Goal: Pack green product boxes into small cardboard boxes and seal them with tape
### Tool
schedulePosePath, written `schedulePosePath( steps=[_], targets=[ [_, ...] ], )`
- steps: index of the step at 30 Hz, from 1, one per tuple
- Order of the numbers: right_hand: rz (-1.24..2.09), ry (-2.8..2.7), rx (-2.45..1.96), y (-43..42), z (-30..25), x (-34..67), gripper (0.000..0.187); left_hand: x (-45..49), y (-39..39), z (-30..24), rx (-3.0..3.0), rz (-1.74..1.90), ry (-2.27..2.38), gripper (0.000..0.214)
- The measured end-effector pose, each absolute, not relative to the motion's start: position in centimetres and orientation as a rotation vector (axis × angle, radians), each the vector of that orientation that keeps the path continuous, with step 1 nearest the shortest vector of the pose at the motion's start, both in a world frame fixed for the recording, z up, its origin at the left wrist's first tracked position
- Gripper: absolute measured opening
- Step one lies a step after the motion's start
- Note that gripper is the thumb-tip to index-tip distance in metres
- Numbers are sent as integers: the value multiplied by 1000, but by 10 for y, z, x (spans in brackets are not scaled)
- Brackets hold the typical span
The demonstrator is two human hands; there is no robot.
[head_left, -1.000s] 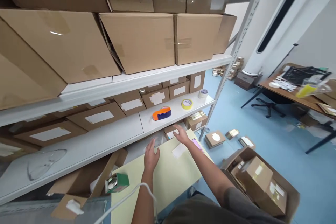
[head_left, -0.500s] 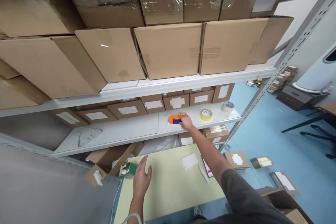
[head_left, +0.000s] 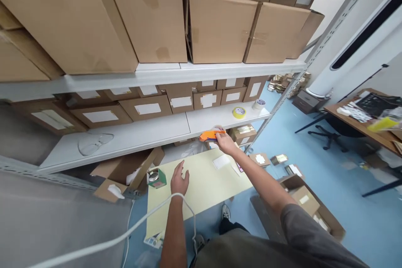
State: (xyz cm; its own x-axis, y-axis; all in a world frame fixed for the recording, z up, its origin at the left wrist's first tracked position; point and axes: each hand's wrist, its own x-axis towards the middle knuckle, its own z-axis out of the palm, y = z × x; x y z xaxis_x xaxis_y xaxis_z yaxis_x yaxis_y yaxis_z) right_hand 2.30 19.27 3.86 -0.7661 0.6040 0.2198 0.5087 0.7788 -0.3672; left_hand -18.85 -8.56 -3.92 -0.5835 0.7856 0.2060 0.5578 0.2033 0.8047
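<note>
My right hand [head_left: 225, 142] is closed round an orange tape dispenser [head_left: 210, 135] and holds it in the air just off the front edge of the lower white shelf [head_left: 150, 132]. My left hand [head_left: 179, 180] lies open, fingers spread, on the pale yellow table [head_left: 204, 184]. A white label [head_left: 221, 161] lies on the table near my right wrist. A small green box with a roll in it [head_left: 156, 177] sits at the table's left corner.
A yellow tape roll [head_left: 239, 112] and a white tape roll [head_left: 259, 104] sit on the lower shelf's right end, labelled cartons behind. Large cartons fill the upper shelf [head_left: 157, 29]. Open cartons stand on the blue floor [head_left: 314, 209]. A desk [head_left: 361, 121] is at the right.
My right hand reached to the shelf, closed on the orange dispenser and lifted it off towards me. My left hand stayed on the table.
</note>
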Motion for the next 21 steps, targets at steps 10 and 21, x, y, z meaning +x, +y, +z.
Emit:
schedulePosePath(
  steps=[10,21],
  targets=[
    [504,-2787,-1018,58,-81,102,27,-168,-138,-79,1193,1249,2135,57],
    [629,-2825,-1402,46,-162,156,37,-132,-166,-58,1141,1109,2244,56]
  ],
)
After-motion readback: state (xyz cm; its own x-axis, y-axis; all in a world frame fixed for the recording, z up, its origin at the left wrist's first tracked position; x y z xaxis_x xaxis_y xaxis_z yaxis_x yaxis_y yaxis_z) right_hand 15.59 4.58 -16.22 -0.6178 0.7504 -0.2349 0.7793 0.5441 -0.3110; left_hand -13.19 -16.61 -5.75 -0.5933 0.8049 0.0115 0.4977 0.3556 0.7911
